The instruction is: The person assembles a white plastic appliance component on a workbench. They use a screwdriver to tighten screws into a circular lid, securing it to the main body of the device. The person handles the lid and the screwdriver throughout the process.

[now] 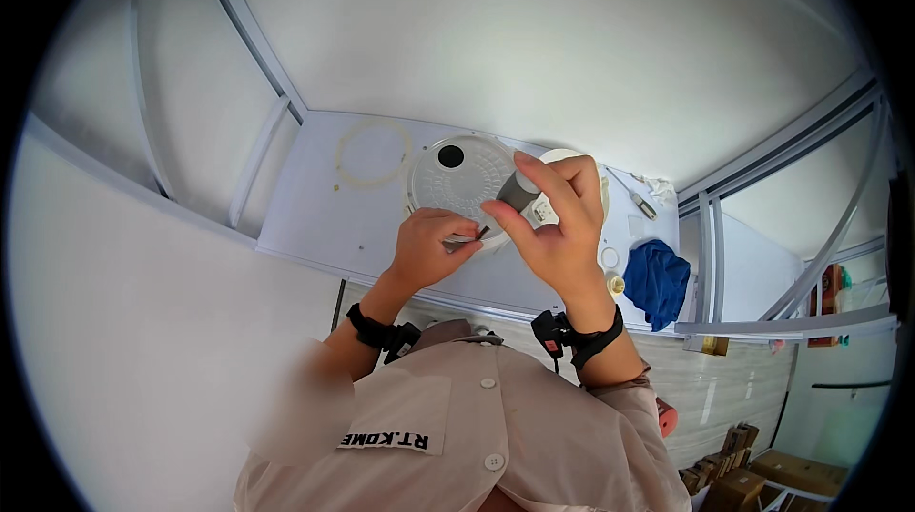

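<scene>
I have the right hand point(567, 235) pinching a grey cylinder point(516, 192) between thumb and fingers, a little right of and above the middle of the frame. The cylinder is tilted, with one end paler than its side. My left hand point(426, 245), close to the middle of the frame, has thumb and forefinger pressed together on a small dark piece point(483, 232); something light grey shows under the fingertips, too small for me to identify. The two hands are near each other but apart.

Past them, at the centre top of the surface point(310, 216), I see a round plate point(484, 154), pale, with a ring-like pattern on it. A black disc point(451, 156) sits toward its upper edge. A white round thing point(564, 155) is partly hidden behind the right hand. To the upper left lies a thin yellowish ring point(340, 152).

On the right of the frame I get a tool point(645, 208) with a thin shaft, lying at a slant, and below it a crumpled blue cloth point(658, 278). Just left of the cloth are a small pale ring point(610, 257) and a small jar point(616, 284). Both wrists wear black straps point(596, 345). At the lower right I see brown boxes point(734, 490).
</scene>
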### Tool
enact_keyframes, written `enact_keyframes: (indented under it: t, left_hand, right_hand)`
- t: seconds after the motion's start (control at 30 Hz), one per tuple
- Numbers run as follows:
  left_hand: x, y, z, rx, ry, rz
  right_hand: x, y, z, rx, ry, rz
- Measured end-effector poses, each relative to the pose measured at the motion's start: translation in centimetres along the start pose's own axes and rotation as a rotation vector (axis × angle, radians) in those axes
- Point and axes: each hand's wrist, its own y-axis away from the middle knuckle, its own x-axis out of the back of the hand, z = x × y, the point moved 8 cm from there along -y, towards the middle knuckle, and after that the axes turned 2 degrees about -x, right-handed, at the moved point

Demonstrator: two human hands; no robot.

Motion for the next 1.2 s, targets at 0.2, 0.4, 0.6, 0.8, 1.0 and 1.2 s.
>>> enact_keyframes:
  t: [0.2, 0.4, 0.6, 0.8, 1.0, 1.2]
  left_hand:
    - [0.2, 0.0, 0.2, -0.003, -0.013, 0.013]
    - [0.0, 0.0, -0.1, -0.003, -0.005, 0.004]
    - [0.2, -0.1, 0.4, -0.009, -0.019, 0.005]
    - [-0.1, 0.2, -0.2, 0.001, 0.0, 0.007]
    - [-0.2, 0.1, -0.3, 0.002, 0.021, 0.018]
    - [0.0, 0.2, 0.0, 0.01, -0.02, 0.006]
  right_hand:
    - [0.2, -0.4, -0.2, -0.043, -0.22, 0.033]
    - [0.0, 0.7, 0.2, 0.038, -0.078, -0.033]
    - [-0.2, -0.1, -1.3, 0.04, -0.219, -0.024]
    - [-0.7, -0.3, -0.9, 0.073, -0.171, -0.081]
    - [-0.6, 0.0, -1.1, 0.157, -0.057, 0.088]
    - [-1.1, 0.5, -1.5, 0.225, -0.02, 0.221]
